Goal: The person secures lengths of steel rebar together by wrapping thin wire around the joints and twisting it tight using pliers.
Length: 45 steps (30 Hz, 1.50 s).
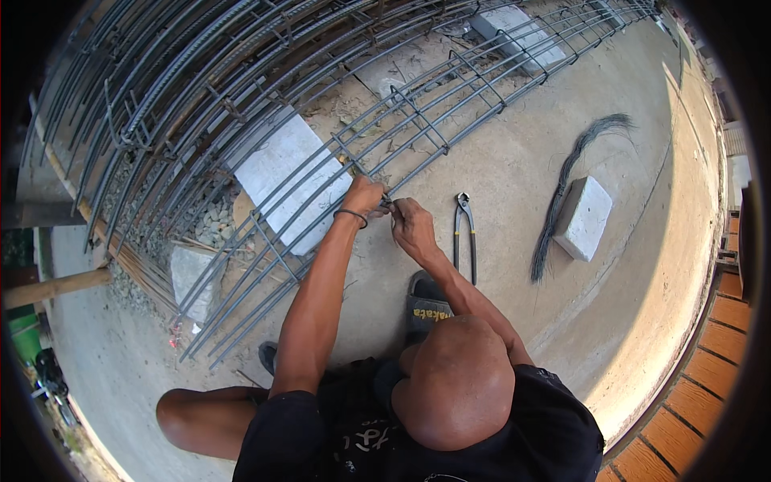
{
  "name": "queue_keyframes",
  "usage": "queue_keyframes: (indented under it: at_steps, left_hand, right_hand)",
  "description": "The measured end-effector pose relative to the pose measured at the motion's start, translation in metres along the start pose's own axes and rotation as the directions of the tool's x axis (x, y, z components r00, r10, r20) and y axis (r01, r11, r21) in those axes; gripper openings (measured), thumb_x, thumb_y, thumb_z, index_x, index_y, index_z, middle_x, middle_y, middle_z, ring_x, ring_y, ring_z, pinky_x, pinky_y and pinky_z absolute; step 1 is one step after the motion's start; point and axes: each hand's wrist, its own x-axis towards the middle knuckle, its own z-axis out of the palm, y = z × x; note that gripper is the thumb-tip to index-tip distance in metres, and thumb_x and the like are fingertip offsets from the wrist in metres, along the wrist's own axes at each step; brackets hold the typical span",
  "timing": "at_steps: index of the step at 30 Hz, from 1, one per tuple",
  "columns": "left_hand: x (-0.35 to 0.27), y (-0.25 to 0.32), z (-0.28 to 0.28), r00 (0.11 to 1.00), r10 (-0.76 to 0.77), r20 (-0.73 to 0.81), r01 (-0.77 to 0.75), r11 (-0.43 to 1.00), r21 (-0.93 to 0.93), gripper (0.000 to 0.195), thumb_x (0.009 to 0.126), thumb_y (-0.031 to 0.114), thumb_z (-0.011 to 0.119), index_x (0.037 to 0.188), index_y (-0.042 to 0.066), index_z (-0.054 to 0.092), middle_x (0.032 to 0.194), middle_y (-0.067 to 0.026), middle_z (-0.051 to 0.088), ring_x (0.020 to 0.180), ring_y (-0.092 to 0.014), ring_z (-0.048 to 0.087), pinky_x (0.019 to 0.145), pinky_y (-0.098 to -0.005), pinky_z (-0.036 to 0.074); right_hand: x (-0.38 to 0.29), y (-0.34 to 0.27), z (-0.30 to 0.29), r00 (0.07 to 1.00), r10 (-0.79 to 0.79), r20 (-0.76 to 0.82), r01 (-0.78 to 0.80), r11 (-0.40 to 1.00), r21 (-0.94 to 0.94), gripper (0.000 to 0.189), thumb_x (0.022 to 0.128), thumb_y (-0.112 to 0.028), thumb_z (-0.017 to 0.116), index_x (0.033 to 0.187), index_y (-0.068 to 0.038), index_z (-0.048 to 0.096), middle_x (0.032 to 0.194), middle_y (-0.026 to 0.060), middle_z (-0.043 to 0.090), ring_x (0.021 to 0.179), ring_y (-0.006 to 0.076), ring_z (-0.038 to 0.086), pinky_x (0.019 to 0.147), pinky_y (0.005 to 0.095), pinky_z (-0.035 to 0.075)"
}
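Observation:
My left hand (364, 196), with a dark band at the wrist, grips the steel reinforcing cage (421, 123) at a stirrup corner on its near edge. Beside it, almost touching, my right hand (413, 228) has its fingers bunched at the same corner. What lies between the right fingertips is too small and covered to make out. A pair of end-cutting pincers (465, 238) with dark handles lies on the concrete floor, right of my right hand. Farther right is a curved bundle of thin tie wire (563, 181).
A pale block (583, 218) rests beside the wire bundle. Another block (518, 37) and a white slab (289, 175) lie under the cage. Many stacked rebars (199, 72) fill the upper left, above gravel (214, 223). My bent knee (461, 379) rises near my right forearm.

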Motion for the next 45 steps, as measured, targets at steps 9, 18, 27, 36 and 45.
queue_keyframes:
  at_steps: [9,18,27,36,45]
  left_hand:
    - [-0.005,-0.007,-0.008,0.998,0.04,0.056,-0.038,0.999,-0.033,0.033,0.092,0.027,0.056,0.095,-0.004,0.065,0.079,-0.0121,0.064,0.064,-0.02,0.066,0.055,-0.0316,0.055]
    - [-0.009,-0.013,-0.007,0.978,0.206,-0.041,-0.158,0.848,0.505,0.038,0.089,0.035,0.062,0.092,-0.002,0.066,0.075,-0.0139,0.068,0.062,-0.019,0.067,0.06,-0.0319,0.053]
    - [-0.086,-0.032,0.018,0.839,0.38,-0.39,-0.311,0.922,0.23,0.036,0.08,0.03,0.074,0.09,-0.004,0.068,0.075,-0.0116,0.069,0.062,-0.015,0.064,0.058,-0.0292,0.05]
    - [-0.071,-0.059,0.042,0.942,0.206,-0.264,-0.282,0.912,-0.298,0.025,0.087,0.016,0.066,0.102,-0.004,0.065,0.079,-0.0075,0.067,0.059,-0.009,0.058,0.046,-0.0218,0.043]
    - [-0.074,-0.072,0.06,0.912,0.307,-0.273,-0.393,0.843,-0.367,0.023,0.091,0.013,0.059,0.109,-0.002,0.064,0.079,-0.0065,0.068,0.06,-0.008,0.058,0.049,-0.0216,0.043]
  right_hand:
    - [0.016,0.004,-0.026,0.701,0.348,0.622,-0.713,0.363,0.601,0.018,0.094,-0.017,0.053,0.089,0.0,0.06,0.078,0.007,0.062,0.067,0.02,0.059,0.06,0.0315,0.046]
    - [-0.034,0.02,-0.098,0.954,0.301,0.014,-0.207,0.689,-0.695,0.041,0.075,-0.024,0.073,0.098,0.004,0.055,0.086,0.0251,0.059,0.086,0.0382,0.059,0.066,0.0458,0.05]
    - [-0.051,0.044,-0.106,0.913,0.396,0.099,-0.234,0.707,-0.668,0.036,0.07,-0.022,0.071,0.089,0.005,0.058,0.077,0.0258,0.059,0.076,0.039,0.06,0.066,0.0442,0.052]
    - [-0.048,-0.005,-0.118,0.653,0.396,0.645,-0.733,0.117,0.67,0.025,0.076,-0.003,0.053,0.1,0.0,0.059,0.087,0.0084,0.058,0.084,0.0223,0.062,0.073,0.0378,0.054]
    - [-0.038,-0.029,-0.104,0.944,-0.096,0.315,0.277,0.751,-0.6,0.048,0.079,0.001,0.052,0.127,0.0,0.048,0.128,0.0189,0.041,0.115,0.0355,0.042,0.094,0.0537,0.034]
